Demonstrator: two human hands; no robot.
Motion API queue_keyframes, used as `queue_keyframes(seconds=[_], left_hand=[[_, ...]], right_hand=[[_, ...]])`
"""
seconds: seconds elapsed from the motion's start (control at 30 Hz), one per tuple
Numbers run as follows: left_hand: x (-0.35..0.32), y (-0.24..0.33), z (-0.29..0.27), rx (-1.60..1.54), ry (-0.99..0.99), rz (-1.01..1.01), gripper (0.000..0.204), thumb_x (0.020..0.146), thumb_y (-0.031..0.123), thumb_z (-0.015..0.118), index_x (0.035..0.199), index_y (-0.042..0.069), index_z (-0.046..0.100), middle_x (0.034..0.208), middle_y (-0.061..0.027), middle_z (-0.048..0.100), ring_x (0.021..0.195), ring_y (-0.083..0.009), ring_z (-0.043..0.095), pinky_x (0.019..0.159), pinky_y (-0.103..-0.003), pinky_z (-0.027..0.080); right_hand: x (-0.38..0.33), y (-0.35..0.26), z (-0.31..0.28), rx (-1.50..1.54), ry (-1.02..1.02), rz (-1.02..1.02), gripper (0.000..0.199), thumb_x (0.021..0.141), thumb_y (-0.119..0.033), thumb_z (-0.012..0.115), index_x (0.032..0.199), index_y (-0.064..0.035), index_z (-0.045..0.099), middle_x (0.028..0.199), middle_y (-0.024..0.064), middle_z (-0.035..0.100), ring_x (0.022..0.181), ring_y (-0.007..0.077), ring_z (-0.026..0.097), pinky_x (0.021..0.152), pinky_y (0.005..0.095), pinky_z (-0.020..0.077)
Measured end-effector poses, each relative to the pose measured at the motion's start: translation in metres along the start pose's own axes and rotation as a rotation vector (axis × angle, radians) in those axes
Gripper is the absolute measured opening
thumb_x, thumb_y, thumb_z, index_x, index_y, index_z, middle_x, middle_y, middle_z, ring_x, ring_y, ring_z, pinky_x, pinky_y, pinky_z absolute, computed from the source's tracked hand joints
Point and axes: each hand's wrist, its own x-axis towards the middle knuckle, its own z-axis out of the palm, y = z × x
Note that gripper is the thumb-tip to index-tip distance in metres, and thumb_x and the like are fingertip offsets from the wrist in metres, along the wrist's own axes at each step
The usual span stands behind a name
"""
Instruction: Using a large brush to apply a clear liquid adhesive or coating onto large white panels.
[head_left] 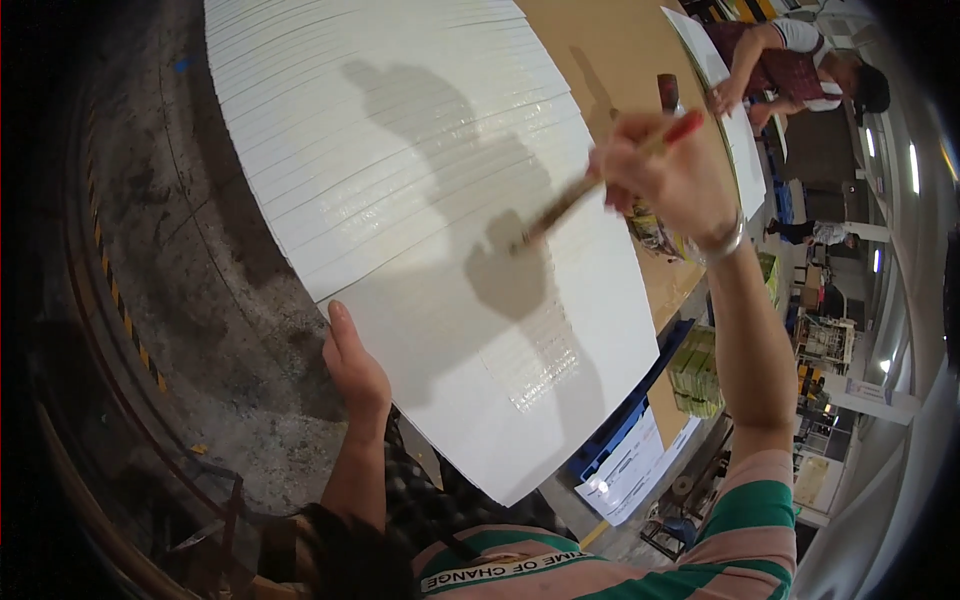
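My right hand [668, 178] grips a wooden-handled brush [575, 196] with a red end, its bristles touching the white sheets. A long fanned stack of white sheets [400, 180] lies overlapped across a brown table [610, 55]. The nearest sheet shows a glossy wet patch [540, 365]. My left hand [352, 365] presses on the near left edge of the lowest sheet, fingers flat against it. The shadow of my arm and brush falls over the middle of the sheets.
Another person [800, 70] leans over a second white sheet [735, 130] at the far end of the table. A small container [655, 228] sits by my right wrist. Blue crate [625, 420] and green stacks [700, 370] stand under the table. Stained concrete floor [190, 250] lies left.
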Motion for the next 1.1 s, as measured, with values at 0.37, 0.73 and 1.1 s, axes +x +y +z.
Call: queue_keyframes(seconds=[0.37,0.73,1.1], left_hand=[[0.003,-0.005,-0.001,0.219,0.139,-0.02,0.067,0.097,0.044,0.029,0.133,-0.012,0.031,0.135,-0.0234,0.039,0.124,-0.0282,0.04,0.105,-0.033,0.029],[0.006,-0.016,-0.011,0.223,0.151,0.01,0.067,0.097,0.043,0.031,0.134,-0.013,0.029,0.14,-0.0236,0.033,0.128,-0.0265,0.034,0.108,-0.032,0.023],[0.005,-0.016,-0.008,0.088,0.122,0.071,0.058,0.099,0.039,0.03,0.125,-0.011,0.04,0.123,-0.0166,0.049,0.111,-0.0213,0.046,0.098,-0.032,0.034]], right_hand=[[-0.062,0.046,-0.01,0.026,-0.135,0.103,0.019,0.081,-0.017,0.056,0.074,-0.0002,0.06,0.064,0.0059,0.061,0.05,0.0087,0.057,0.044,0.0225,0.0442],[-0.002,0.061,-0.039,0.161,-0.007,-0.076,0.021,0.084,-0.017,0.057,0.086,0.003,0.062,0.083,0.0136,0.066,0.064,0.018,0.066,0.057,0.0264,0.0537],[-0.039,0.076,-0.04,0.155,-0.117,0.056,0.022,0.085,-0.017,0.055,0.081,0.0042,0.061,0.081,0.0116,0.064,0.059,0.0151,0.063,0.051,0.0252,0.0505]])
